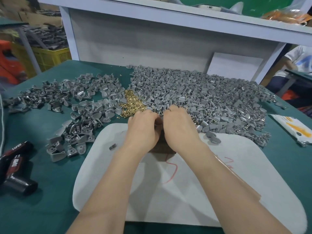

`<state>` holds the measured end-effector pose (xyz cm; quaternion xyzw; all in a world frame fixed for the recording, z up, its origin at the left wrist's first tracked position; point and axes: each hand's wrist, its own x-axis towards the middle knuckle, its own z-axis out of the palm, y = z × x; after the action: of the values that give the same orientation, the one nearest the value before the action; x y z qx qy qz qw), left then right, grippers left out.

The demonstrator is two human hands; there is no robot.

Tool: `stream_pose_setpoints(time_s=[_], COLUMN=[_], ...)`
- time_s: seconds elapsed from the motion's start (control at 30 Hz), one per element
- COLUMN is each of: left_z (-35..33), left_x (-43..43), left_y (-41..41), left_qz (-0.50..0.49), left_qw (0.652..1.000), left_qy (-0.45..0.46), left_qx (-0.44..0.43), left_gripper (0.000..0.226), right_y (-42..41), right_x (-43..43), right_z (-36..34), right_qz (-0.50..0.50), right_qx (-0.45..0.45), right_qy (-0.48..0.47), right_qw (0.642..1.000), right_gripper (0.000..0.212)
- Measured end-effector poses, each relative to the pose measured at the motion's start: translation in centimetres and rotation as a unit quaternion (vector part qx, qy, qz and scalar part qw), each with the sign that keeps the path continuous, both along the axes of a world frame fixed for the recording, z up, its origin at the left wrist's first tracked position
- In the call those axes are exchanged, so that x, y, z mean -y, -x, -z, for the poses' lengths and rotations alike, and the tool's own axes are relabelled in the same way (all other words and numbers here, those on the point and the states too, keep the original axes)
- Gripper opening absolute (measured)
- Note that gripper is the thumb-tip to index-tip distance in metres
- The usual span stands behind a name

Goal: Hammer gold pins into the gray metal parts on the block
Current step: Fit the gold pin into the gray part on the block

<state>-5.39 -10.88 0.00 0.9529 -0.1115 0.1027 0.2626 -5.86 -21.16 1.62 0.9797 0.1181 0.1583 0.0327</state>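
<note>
Both hands meet knuckle to knuckle over the dark brown block [162, 146], the left hand [143, 128] and the right hand [179, 125] with fingers curled down and away from the camera. What each grip holds, if anything, is hidden behind the backs of the hands, so I cannot tell whether either grip is closed on a part or a pin. The block sits on a white board [194, 191] marked with red scribbles, and only its near edge shows between the wrists. A loose gray part [213, 139] lies on the board just right of the right hand, and a small gray piece [112, 146] lies near the board's left edge. Just beyond the left hand's knuckles is the heap of gold pins [131, 103], flanked by a large pile of gray metal parts [211, 97] on the right and a thinner scatter of gray parts [76, 108] on the left. All this rests on the green bench [50, 196]. A black tool lettered TAPER [16, 168] lies at the left edge and a white and orange packet [294, 130] at the right.
</note>
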Motion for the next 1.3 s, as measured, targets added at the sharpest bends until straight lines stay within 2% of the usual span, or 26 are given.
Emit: stream_pose_setpoints(time_s=[0.17, 0.23, 0.3, 0.37, 0.43, 0.8, 1.3], left_z=[0.0, 0.1, 0.3, 0.3, 0.3, 0.5, 0.5], left_x=[0.1, 0.0, 0.0, -0.1, 0.0, 0.0, 0.0], left_y=[0.0, -0.1, -0.1, -0.1, -0.1, -0.2, -0.1], left_qz=[-0.002, -0.002, -0.004, -0.007, -0.008, -0.011, -0.005], left_qw=[1.000, 1.000, 0.999, 0.999, 0.999, 0.999, 0.999], left_qy=[0.010, 0.022, 0.038, 0.044, 0.044, 0.044, 0.052], left_qx=[0.000, 0.004, 0.007, 0.010, 0.012, 0.015, 0.016], left_gripper=[0.019, 0.017, 0.013, 0.010, 0.010, 0.010, 0.010], right_y=[-0.1, -0.4, -0.5, -0.6, -0.7, -1.0, -1.0], right_x=[0.4, 0.8, 1.4, 1.9, 2.2, 2.8, 2.9], right_z=[1.0, 1.6, 2.0, 2.3, 2.5, 3.1, 3.2], right_qz=[-0.008, -0.015, -0.005, -0.004, -0.010, -0.033, -0.034], right_qx=[0.020, 0.016, 0.003, -0.009, -0.012, -0.020, -0.029], right_qy=[-0.032, -0.072, -0.174, -0.298, -0.347, -0.378, -0.414], right_qw=[0.999, 0.997, 0.985, 0.955, 0.938, 0.925, 0.909], right_gripper=[0.032, 0.027, 0.016, 0.008, 0.006, 0.008, 0.024])
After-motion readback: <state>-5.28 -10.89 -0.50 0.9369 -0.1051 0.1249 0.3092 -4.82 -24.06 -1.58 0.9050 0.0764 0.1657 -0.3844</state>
